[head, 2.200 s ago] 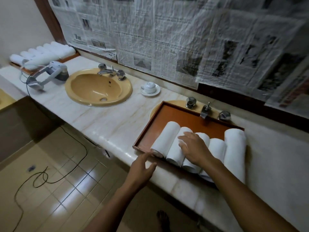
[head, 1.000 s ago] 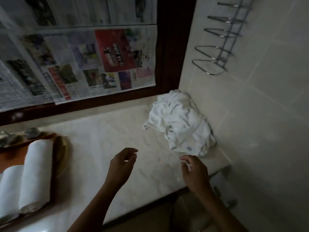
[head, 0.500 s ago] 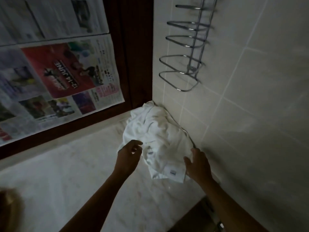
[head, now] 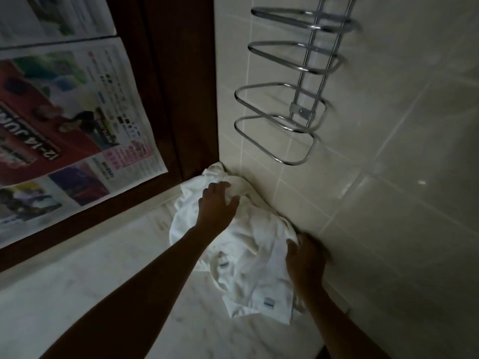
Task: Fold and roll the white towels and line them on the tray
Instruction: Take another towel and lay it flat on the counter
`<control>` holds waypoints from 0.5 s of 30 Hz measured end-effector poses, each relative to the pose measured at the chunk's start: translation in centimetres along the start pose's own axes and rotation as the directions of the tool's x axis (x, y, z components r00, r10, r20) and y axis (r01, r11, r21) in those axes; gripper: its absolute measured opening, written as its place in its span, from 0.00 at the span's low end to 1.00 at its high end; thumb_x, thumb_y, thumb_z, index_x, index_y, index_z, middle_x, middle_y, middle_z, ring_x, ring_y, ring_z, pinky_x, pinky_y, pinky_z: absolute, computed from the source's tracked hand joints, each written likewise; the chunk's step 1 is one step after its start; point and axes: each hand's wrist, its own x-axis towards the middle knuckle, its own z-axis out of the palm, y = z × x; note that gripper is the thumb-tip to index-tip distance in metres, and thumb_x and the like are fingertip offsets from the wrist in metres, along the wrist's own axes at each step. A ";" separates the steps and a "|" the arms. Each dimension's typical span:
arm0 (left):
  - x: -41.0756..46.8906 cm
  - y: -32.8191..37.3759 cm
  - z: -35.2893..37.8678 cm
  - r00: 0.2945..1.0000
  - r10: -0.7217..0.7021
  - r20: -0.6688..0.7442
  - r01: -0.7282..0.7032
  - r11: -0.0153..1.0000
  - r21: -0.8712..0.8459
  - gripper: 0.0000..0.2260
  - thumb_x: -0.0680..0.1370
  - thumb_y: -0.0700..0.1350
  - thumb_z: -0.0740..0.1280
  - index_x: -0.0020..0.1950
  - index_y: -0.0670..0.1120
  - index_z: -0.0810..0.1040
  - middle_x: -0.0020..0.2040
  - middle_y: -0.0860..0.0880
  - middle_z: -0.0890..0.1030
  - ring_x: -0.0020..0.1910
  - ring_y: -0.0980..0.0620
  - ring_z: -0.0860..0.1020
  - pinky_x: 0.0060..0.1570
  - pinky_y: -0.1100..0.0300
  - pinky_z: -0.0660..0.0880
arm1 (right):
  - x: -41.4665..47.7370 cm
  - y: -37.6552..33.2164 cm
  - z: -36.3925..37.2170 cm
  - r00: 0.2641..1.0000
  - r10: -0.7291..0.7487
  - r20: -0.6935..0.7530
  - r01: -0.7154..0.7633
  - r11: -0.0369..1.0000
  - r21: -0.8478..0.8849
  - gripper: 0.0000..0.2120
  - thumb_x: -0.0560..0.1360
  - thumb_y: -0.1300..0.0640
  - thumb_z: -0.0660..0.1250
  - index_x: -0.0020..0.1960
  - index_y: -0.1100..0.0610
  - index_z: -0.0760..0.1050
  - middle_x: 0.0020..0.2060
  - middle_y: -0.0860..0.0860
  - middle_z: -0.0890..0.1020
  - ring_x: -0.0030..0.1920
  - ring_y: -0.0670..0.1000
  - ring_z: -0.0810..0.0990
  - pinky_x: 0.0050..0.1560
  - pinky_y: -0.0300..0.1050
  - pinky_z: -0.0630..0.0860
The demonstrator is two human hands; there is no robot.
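Both hands reaching into the crumpled heap of white cloth towels (head: 248, 255), jammed in the corner of the pale marble table (head: 103, 294).

Left hand (head: 216, 203) spreading fingers flat on the top of the heap, right hand (head: 304, 257) curling into its wall-side edge; can't tell if either is gripping yet. Risk: towels are tangling together, so one pull is likely dragging several, or spilling the lot off the near table edge. Tiled wall (head: 388, 177) is crowding the right hand; chrome wire rack (head: 282, 130) is overhanging, a snag on a high lift. Tray not in view.
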 end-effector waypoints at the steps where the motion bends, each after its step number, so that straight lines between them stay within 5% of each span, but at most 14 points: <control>1: 0.4 0.2 0.3 0.998 0.046 0.041 -0.047 0.999 0.022 0.22 0.78 0.55 0.70 0.69 0.48 0.74 0.64 0.45 0.76 0.63 0.43 0.74 0.62 0.45 0.73 | -0.1 -0.4 -0.7 0.999 -0.038 -0.035 0.039 0.999 0.017 0.12 0.75 0.56 0.74 0.54 0.63 0.83 0.46 0.60 0.85 0.49 0.62 0.83 0.52 0.56 0.80; 8: 0.9 3.3 1.5 0.827 0.431 0.362 -0.512 0.843 0.165 0.33 0.71 0.56 0.72 0.76 0.52 0.70 0.72 0.48 0.73 0.71 0.45 0.69 0.71 0.42 0.64 | -0.8 -5.2 -8.9 0.986 -0.130 -0.104 0.159 0.920 0.357 0.11 0.83 0.54 0.65 0.58 0.59 0.82 0.50 0.52 0.86 0.51 0.51 0.84 0.56 0.53 0.81; 11: 0.9 4.8 1.9 0.811 0.506 0.296 -0.566 0.806 0.172 0.27 0.69 0.58 0.67 0.67 0.53 0.77 0.62 0.50 0.81 0.62 0.46 0.78 0.63 0.43 0.73 | -1.4 -7.9 -14.0 0.973 -0.212 -0.095 0.231 0.852 0.470 0.07 0.83 0.58 0.65 0.56 0.55 0.82 0.48 0.45 0.85 0.49 0.39 0.81 0.53 0.34 0.75; 15: 0.7 4.9 -0.4 0.894 0.433 0.113 -0.444 0.891 0.096 0.13 0.70 0.51 0.65 0.51 0.51 0.83 0.42 0.48 0.85 0.42 0.43 0.84 0.44 0.52 0.77 | -1.8 -8.1 -19.8 0.959 -0.267 -0.098 0.274 0.775 0.570 0.07 0.82 0.59 0.64 0.52 0.49 0.78 0.42 0.39 0.82 0.44 0.37 0.79 0.45 0.30 0.72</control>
